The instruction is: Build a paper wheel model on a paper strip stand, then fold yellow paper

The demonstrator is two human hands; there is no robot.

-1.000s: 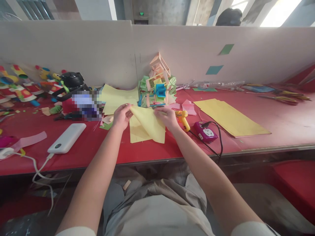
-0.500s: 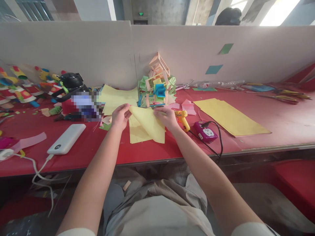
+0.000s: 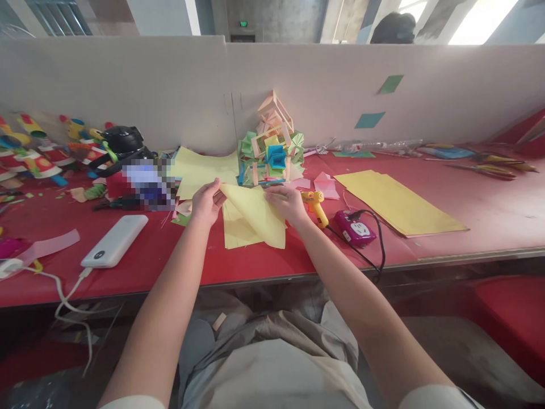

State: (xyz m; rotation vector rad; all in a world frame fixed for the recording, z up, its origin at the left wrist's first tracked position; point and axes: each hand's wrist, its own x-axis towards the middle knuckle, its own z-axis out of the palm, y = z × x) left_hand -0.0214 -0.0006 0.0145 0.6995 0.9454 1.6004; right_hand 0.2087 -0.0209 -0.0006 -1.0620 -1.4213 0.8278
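Note:
A sheet of yellow paper [image 3: 259, 213] is lifted and curled between my two hands, above more yellow sheets [image 3: 234, 230] on the red table. My left hand [image 3: 207, 203] pinches its far left corner between thumb and fingers. At the far right edge, my right hand [image 3: 287, 203] grips the same sheet, fingers bent over it. Just behind stands a stacked model of folded paper [image 3: 276, 156] in green, blue and peach. A yellow glue gun [image 3: 315, 208] lies right of my right hand.
A purple power socket [image 3: 355, 228] with a black cord sits to the right, before a stack of darker yellow sheets [image 3: 400, 204]. Scissors [image 3: 489, 170] lie far right. A white power bank [image 3: 114, 241], a black-lidded bottle [image 3: 123, 142] and paper figures [image 3: 38, 150] are left. A partition [image 3: 170, 91] closes the back.
My left hand has shifted very slightly to the left with the paper's corner. The right hand keeps its hold, and the rest looks the same.

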